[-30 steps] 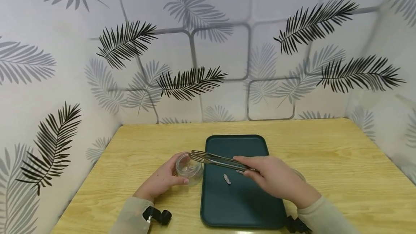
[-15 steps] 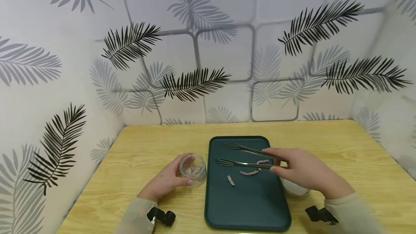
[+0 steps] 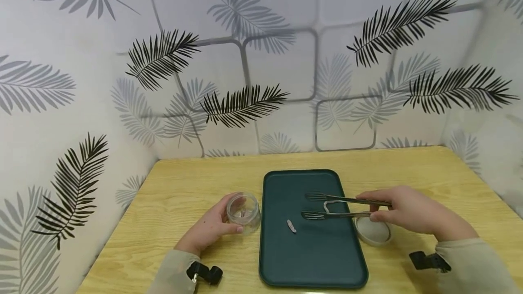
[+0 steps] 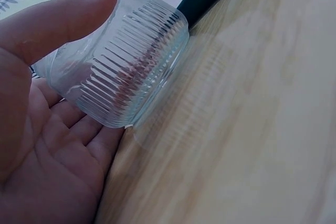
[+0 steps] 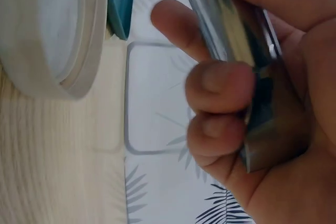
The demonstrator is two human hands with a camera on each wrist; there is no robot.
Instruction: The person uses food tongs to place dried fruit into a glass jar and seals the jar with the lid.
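Note:
My left hand [image 3: 212, 227] holds a small clear glass jar [image 3: 250, 225] upright on the table, left of the tray. The thumb lies along its near side and the fingers are behind it. Through the ribbed wall of the jar [image 4: 126, 61], something reddish shows at the bottom in the left wrist view. My right hand [image 3: 402, 212] grips metal tongs [image 3: 347, 215] with slotted, fork-like ends, their arms spread apart over the dark green tray [image 3: 310, 262]. A thin curved greyish strip [image 3: 327, 206] lies between the tong ends. A short greyish piece [image 3: 291, 226] lies further left on the tray.
A round whitish lid [image 3: 373, 232] lies on the table against the tray's right side, below the tongs. The right wrist view shows the lid [image 5: 58, 35] close by. A patterned wall [image 3: 265, 130] stands behind the wooden table [image 3: 204, 176].
My right hand has drawn the tongs rightward, away from above the jar, and their arms have spread apart. The left hand still holds the jar in place.

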